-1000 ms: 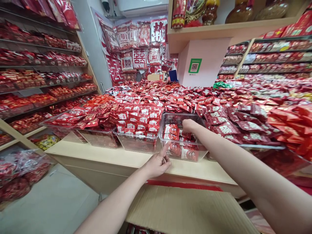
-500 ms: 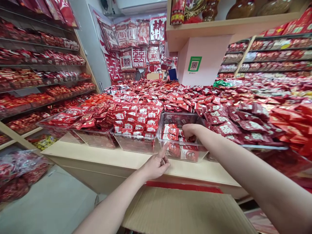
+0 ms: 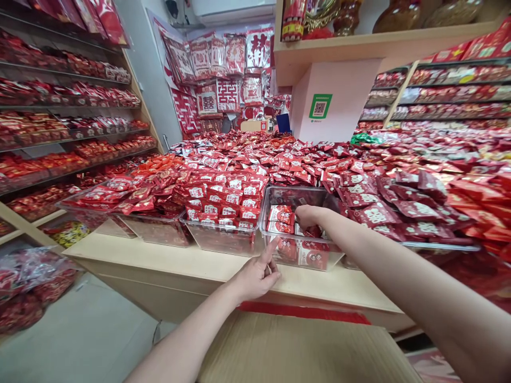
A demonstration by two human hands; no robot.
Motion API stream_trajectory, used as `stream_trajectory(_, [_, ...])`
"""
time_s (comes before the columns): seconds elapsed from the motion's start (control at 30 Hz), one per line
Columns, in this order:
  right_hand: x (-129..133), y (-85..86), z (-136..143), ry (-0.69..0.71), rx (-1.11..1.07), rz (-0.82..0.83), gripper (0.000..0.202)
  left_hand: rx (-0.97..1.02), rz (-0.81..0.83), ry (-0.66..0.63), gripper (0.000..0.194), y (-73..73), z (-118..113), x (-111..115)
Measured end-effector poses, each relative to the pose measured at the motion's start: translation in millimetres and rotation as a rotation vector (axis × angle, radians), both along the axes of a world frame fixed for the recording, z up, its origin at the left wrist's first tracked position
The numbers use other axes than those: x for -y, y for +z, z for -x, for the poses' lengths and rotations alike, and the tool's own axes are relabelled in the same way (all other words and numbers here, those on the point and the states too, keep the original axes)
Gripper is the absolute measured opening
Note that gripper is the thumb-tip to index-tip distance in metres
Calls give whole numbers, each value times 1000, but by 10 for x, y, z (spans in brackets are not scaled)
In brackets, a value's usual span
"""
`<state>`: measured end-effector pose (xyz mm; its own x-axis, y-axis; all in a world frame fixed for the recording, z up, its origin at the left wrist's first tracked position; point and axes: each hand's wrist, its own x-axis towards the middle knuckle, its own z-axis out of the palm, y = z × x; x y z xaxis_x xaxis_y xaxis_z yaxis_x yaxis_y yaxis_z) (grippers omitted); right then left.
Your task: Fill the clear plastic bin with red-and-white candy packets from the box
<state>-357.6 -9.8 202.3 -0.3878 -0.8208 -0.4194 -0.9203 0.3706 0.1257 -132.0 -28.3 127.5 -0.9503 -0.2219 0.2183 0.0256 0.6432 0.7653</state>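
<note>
My right hand [image 3: 309, 216] reaches down into a clear plastic bin [image 3: 297, 238] at the middle of the counter. Its fingers are curled against the small red-and-white packets [image 3: 281, 217] inside, and the fingertips are hidden. Whatever they grip cannot be made out. My left hand [image 3: 257, 275] is in front of the bin, holding nothing. Its index finger stretches up to the bin's lower front left corner, thumb apart, with the other fingers loosely curled. More packets [image 3: 313, 256] show through the bin's front wall.
A bin of red packets [image 3: 223, 199] stands left of mine; dark red packets [image 3: 373, 213] are heaped on the right. The counter edge [image 3: 167, 260] runs in front, with a cardboard box [image 3: 307, 346] below. An overhead shelf [image 3: 359, 45] juts out. Packet-filled racks line the left side.
The view has shifted slightly. My right hand stays inside the bin, a little further left against the packets. My left hand keeps nearly the same pose at the bin's front.
</note>
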Motion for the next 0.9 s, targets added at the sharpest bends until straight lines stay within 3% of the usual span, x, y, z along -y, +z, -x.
stream_trajectory(0.2, [-54, 92, -8, -98, -14, 20, 31, 6, -22, 14, 81, 9, -4, -8])
stream_trajectory(0.4, [-75, 60, 3, -10, -45, 103, 58, 4, -19, 19, 81, 2, -9, -15])
stream_trajectory(0.77, [-83, 97, -20, -26, -47, 121, 32, 6, 16, 30, 80, 2, -10, 3])
stream_trajectory(0.9, [-79, 273, -53, -71, -124, 268, 27, 3, 17, 30, 79, -4, -11, 10])
